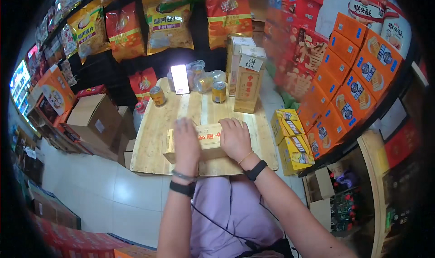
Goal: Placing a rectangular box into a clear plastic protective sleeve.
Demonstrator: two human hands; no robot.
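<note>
A long tan box (pixel 209 136) with red lettering lies on its side near the front of the wooden table (pixel 149 142). My left hand (pixel 186 142) rests over its left part, fingers stretched out and slightly blurred. Around the right end curls my right hand (pixel 236 140), gripping it; that end is hidden under the palm and fingers. Beyond the hands stand a gold can (pixel 157 96) on the left and another gold can (pixel 219 92) farther right. An upright tan box (pixel 247 88) of similar look stands at the back right.
A lit phone (pixel 180 79) leans upright at the table's back beside a clear plastic bag (pixel 204 79). Yellow drink cartons (pixel 294 154) and stacked orange boxes (pixel 340 104) rise on the right. Left of the table is an open cardboard box (pixel 97 122); snack bags (pixel 170 25) hang behind.
</note>
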